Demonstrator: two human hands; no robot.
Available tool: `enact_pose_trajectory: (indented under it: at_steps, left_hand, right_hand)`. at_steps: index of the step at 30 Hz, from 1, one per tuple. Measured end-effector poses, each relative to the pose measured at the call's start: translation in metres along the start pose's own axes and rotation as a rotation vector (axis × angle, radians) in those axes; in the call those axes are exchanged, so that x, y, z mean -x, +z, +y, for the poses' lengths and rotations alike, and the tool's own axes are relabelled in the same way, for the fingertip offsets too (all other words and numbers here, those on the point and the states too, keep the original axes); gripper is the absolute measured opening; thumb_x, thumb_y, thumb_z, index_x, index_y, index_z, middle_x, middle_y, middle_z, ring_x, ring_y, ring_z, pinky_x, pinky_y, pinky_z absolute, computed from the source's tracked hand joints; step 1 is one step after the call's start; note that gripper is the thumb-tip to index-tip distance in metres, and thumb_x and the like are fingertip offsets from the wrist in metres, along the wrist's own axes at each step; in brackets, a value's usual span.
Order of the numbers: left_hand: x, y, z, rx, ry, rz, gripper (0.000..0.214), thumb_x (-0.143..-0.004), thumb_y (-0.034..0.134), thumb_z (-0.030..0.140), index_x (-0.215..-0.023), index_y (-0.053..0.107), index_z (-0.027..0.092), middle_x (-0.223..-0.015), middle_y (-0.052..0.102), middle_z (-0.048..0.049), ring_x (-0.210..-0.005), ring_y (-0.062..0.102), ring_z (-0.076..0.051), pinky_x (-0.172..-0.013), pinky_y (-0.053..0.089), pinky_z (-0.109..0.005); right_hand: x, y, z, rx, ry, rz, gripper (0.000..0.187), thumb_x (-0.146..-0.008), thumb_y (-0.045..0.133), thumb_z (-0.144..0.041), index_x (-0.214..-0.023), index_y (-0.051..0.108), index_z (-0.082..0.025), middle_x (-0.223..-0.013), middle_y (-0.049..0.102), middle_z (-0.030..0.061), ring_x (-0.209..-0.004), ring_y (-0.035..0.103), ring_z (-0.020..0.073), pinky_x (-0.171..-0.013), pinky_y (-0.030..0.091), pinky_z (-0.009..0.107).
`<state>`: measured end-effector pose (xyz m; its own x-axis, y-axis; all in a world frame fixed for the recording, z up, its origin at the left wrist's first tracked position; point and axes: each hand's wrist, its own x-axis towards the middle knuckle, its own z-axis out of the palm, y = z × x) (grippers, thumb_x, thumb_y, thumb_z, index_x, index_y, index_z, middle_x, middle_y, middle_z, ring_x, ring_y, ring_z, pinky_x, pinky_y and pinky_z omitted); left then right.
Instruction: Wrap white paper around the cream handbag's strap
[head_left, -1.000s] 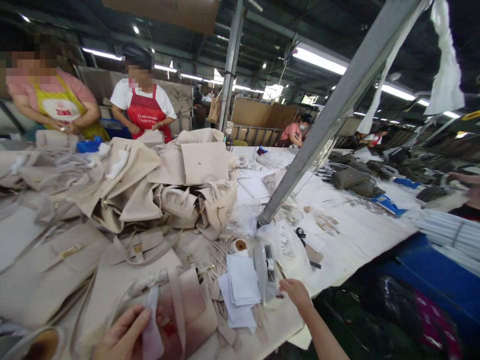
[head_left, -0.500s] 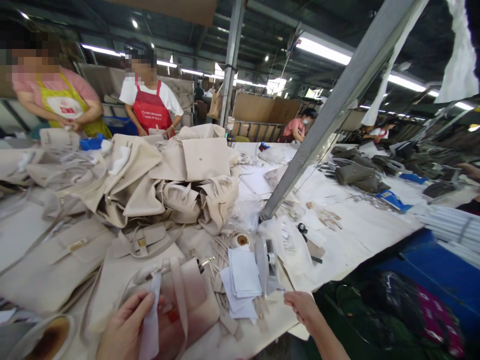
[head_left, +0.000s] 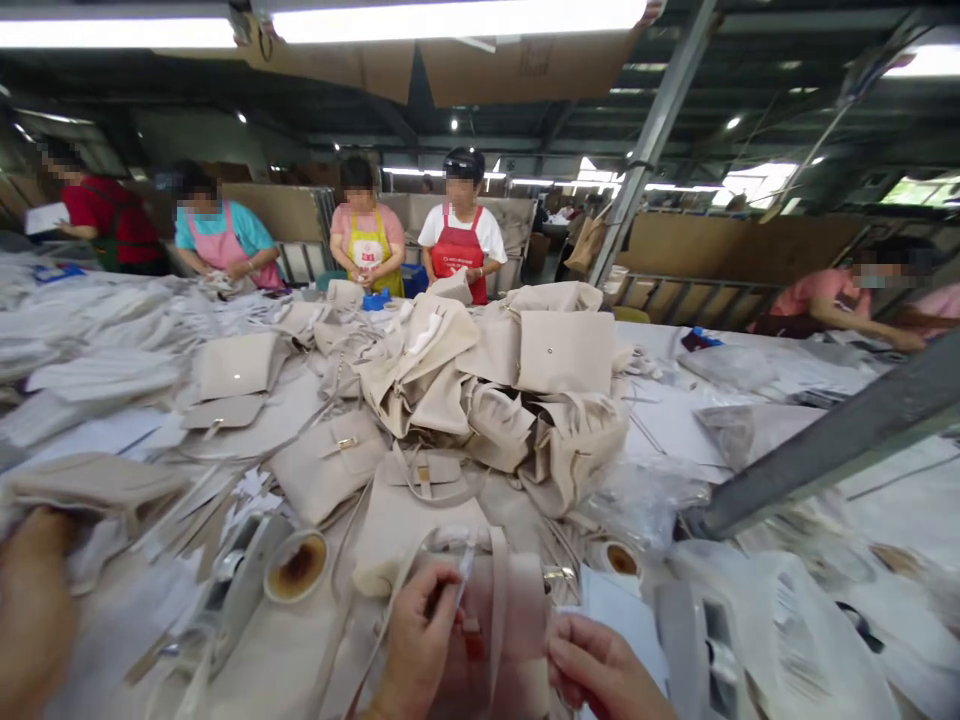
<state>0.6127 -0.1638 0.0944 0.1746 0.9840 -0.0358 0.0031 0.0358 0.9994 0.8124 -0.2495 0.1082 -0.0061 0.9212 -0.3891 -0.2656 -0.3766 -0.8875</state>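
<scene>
A beige handbag with a thin strap lies right in front of me at the near table edge. My left hand is closed on its front, with thumb and fingers pinching the strap and a pale strip near a small red spot. My right hand has curled fingers gripping the bag's right side. A sheet of white paper lies just beyond the right hand.
A heap of beige bags fills the table's middle. A tape roll and dispenser sit at left, another dispenser at right. A slanted steel post crosses right. Someone's blurred hand is far left. Several aproned workers stand behind.
The view has swung left. My right hand came from the table edge beside the paper onto the bag's right side. My left hand has stayed on the bag, now pinching the strap.
</scene>
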Motion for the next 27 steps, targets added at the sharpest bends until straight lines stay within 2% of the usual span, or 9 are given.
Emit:
enact_pose_trajectory:
  at_steps: [2,4,6,8,13,18,22,25,27]
  left_hand:
    - [0.002,-0.002,-0.002,-0.018,0.006,-0.023,0.014,-0.083,0.06,0.032,-0.082,0.067,0.019,-0.064,0.064,0.0009,-0.057,0.062,-0.016,-0.057,0.05,-0.024]
    - [0.003,-0.003,-0.004,-0.025,0.006,-0.017,0.014,-0.083,0.058,0.03,-0.084,0.068,0.02,-0.068,0.067,-0.0006,-0.06,0.064,-0.017,-0.06,0.051,-0.025]
    - [0.005,-0.004,-0.004,-0.046,0.025,-0.007,0.015,-0.084,0.058,0.028,-0.086,0.07,0.02,-0.073,0.07,-0.0019,-0.066,0.066,-0.017,-0.064,0.052,-0.026]
    - [0.007,-0.005,-0.004,-0.087,0.069,-0.033,0.016,-0.086,0.055,0.027,-0.087,0.07,0.02,-0.078,0.071,-0.0028,-0.073,0.066,-0.018,-0.069,0.052,-0.026]
    - [0.01,-0.006,0.002,-0.221,0.187,-0.073,0.021,-0.091,0.05,0.024,-0.085,0.07,0.021,-0.078,0.069,-0.0027,-0.074,0.064,-0.016,-0.069,0.048,-0.024]
    - [0.011,-0.01,0.01,-0.269,0.258,-0.08,0.02,-0.089,0.049,0.021,-0.084,0.069,0.021,-0.077,0.069,-0.0042,-0.072,0.064,-0.018,-0.067,0.048,-0.026]
    - [0.011,-0.013,0.02,-0.249,0.172,-0.083,0.021,-0.09,0.052,0.023,-0.093,0.072,0.022,-0.088,0.074,-0.0072,-0.082,0.067,-0.021,-0.076,0.051,-0.029]
    - [0.008,-0.014,0.026,-0.198,0.104,-0.087,0.025,-0.087,0.057,0.025,-0.105,0.074,0.023,-0.106,0.075,-0.01,-0.1,0.068,-0.025,-0.091,0.05,-0.034]
    - [0.005,-0.014,0.028,-0.127,0.004,-0.067,0.024,-0.081,0.061,0.025,-0.1,0.076,0.022,-0.102,0.076,-0.01,-0.098,0.068,-0.026,-0.09,0.051,-0.035]
  right_hand:
    - [-0.009,0.03,-0.036,0.029,-0.029,-0.024,0.04,-0.068,0.08,-0.053,-0.067,0.065,-0.016,-0.06,0.061,-0.002,-0.053,0.042,0.0082,-0.055,0.029,0.024]
    - [-0.017,0.054,-0.058,0.057,-0.05,-0.039,0.037,-0.068,0.078,-0.052,-0.067,0.066,-0.017,-0.06,0.062,-0.0021,-0.053,0.043,0.0086,-0.055,0.03,0.023]
    - [-0.026,0.071,-0.064,0.09,-0.057,-0.033,0.035,-0.068,0.076,-0.051,-0.066,0.066,-0.017,-0.059,0.063,-0.0017,-0.053,0.045,0.0095,-0.054,0.031,0.024]
    - [-0.036,0.079,-0.06,0.13,-0.043,0.009,0.035,-0.064,0.074,-0.051,-0.063,0.065,-0.018,-0.056,0.062,-0.0018,-0.051,0.045,0.0104,-0.052,0.03,0.024]
    - [-0.058,0.083,-0.043,0.262,-0.022,0.131,0.032,-0.061,0.065,-0.05,-0.057,0.061,-0.019,-0.049,0.055,-0.0036,-0.046,0.038,0.01,-0.049,0.03,0.026]
    - [-0.067,0.081,-0.034,0.422,-0.062,0.21,0.027,-0.063,0.06,-0.046,-0.054,0.058,-0.021,-0.049,0.053,-0.0034,-0.049,0.044,0.013,-0.05,0.033,0.028]
    - [-0.068,0.08,-0.028,0.516,-0.13,0.254,0.026,-0.068,0.06,-0.043,-0.054,0.059,-0.021,-0.052,0.056,-0.0023,-0.055,0.051,0.016,-0.055,0.038,0.029]
    - [-0.065,0.079,-0.025,0.454,-0.136,0.253,0.026,-0.068,0.061,-0.044,-0.054,0.059,-0.022,-0.052,0.056,-0.0026,-0.055,0.054,0.0168,-0.054,0.039,0.029]
    - [-0.062,0.078,-0.022,0.378,-0.121,0.224,0.023,-0.067,0.064,-0.042,-0.056,0.06,-0.022,-0.053,0.059,-0.0025,-0.054,0.055,0.0167,-0.053,0.04,0.029]
